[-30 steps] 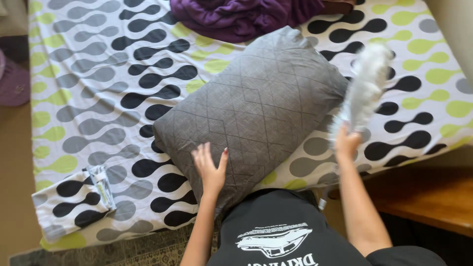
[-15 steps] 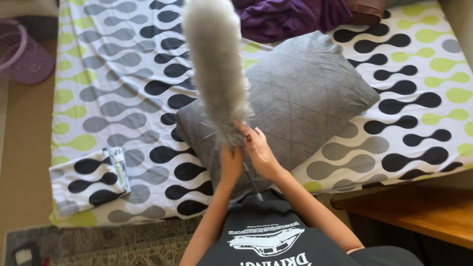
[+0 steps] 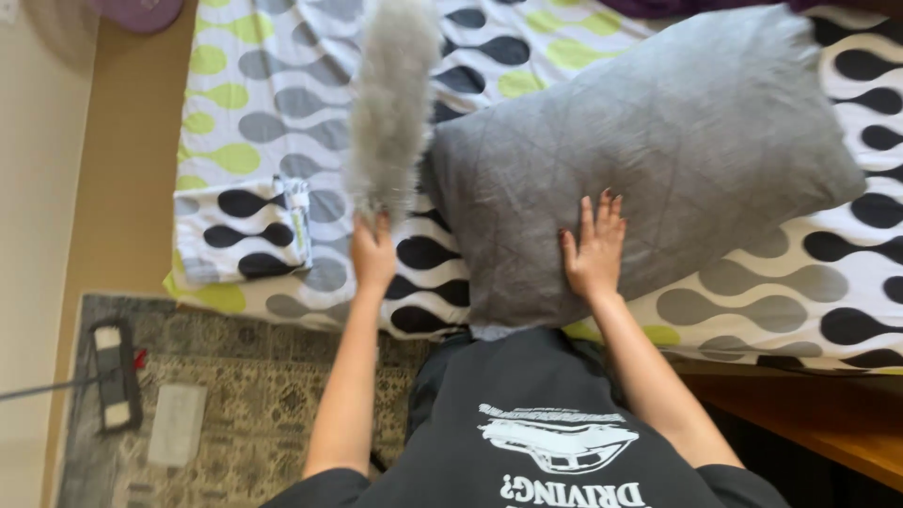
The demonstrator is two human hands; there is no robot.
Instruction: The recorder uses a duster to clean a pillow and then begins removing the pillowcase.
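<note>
Duster: the fluffy grey duster [image 3: 390, 103] points straight up the picture, away from the person, its long side running from the hand toward the far end of the bed [image 3: 282, 85].
Left hand: the left hand [image 3: 373, 252] is closed around the duster's bottom end; the fluff sticks out above the fingers.
Right hand: the right hand [image 3: 594, 249] lies flat on the grey pillow [image 3: 658, 141], fingers spread, holding nothing.
Pillow: soft, with stitched lines, just right of the duster.
Sheet: blobs of black, grey and green.
Folded cloth: the folded cloth [image 3: 243, 230] has the same blobs and lies left of the duster.

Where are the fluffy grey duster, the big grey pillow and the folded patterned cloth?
fluffy grey duster [image 3: 390, 103], head view, middle of its fluffy head.
big grey pillow [image 3: 658, 141], head view, centre of its quilted top.
folded patterned cloth [image 3: 240, 230], head view, middle of its upper face.
</note>
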